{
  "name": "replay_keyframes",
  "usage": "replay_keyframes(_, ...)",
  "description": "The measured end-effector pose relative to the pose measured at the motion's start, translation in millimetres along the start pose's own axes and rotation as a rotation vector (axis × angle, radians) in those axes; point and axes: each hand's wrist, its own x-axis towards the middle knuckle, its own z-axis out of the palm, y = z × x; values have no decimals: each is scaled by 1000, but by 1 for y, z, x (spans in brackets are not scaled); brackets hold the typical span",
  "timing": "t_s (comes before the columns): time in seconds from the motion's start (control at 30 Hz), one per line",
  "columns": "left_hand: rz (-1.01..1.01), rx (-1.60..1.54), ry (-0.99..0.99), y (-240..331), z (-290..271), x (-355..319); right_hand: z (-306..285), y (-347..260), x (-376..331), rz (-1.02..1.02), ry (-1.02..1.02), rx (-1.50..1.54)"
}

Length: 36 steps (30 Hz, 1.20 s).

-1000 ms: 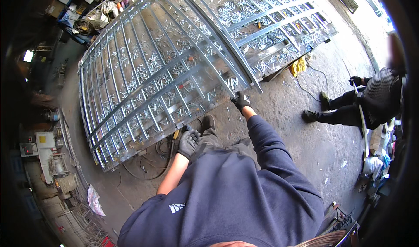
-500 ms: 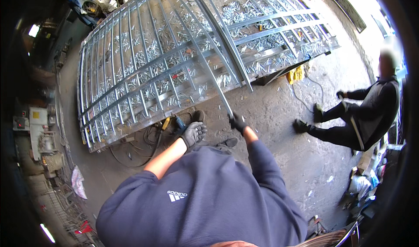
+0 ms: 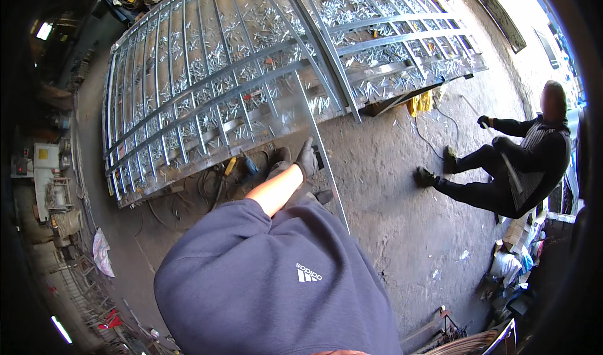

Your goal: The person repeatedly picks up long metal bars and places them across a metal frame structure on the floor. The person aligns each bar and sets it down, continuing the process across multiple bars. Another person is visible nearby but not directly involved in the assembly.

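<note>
My left hand (image 3: 307,158), in a grey work glove with the forearm bare, is closed around a long thin steel bar (image 3: 333,188). The bar runs from the big metal gate (image 3: 207,97) lying on the concrete floor down past my blue sweatshirt. My right hand is hidden; I cannot see it behind my body. My dark shoes (image 3: 279,155) stand close to the gate's near edge, right beside the gripped bar.
Cables and hand tools (image 3: 233,165) lie under the gate's near edge. A yellow rag (image 3: 419,102) sits by its right corner. Another person (image 3: 515,166) in dark clothes and gloves crouches at right, holding a rod. Machines and scrap line the left wall.
The bar has come closer to my body, with my left hand still on it. My right hand, seen gripping the bar before, has dropped out of view. The other person shifted lower.
</note>
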Motion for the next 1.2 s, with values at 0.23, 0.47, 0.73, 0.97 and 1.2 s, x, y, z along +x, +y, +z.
replay_keyframes(0.23, 5, 61, 97, -2, -4, 27, 58, 42, -27, -84, 48, 227)
replay_keyframes(0.47, 92, 233, 294, 70, -1, 62, 91, 2, -24, -118, -3, 198)
replay_keyframes(0.73, 165, 141, 300, 89, -29, 103, 76, -110, -61, -216, 171, 281)
replay_keyframes(0.97, 175, 149, 372, 89, -10, 111, 61, -108, -79, -158, 189, 114)
replay_keyframes(1.2, 161, 113, 250, 100, -5, 78, 59, -97, -56, -137, 249, 31)
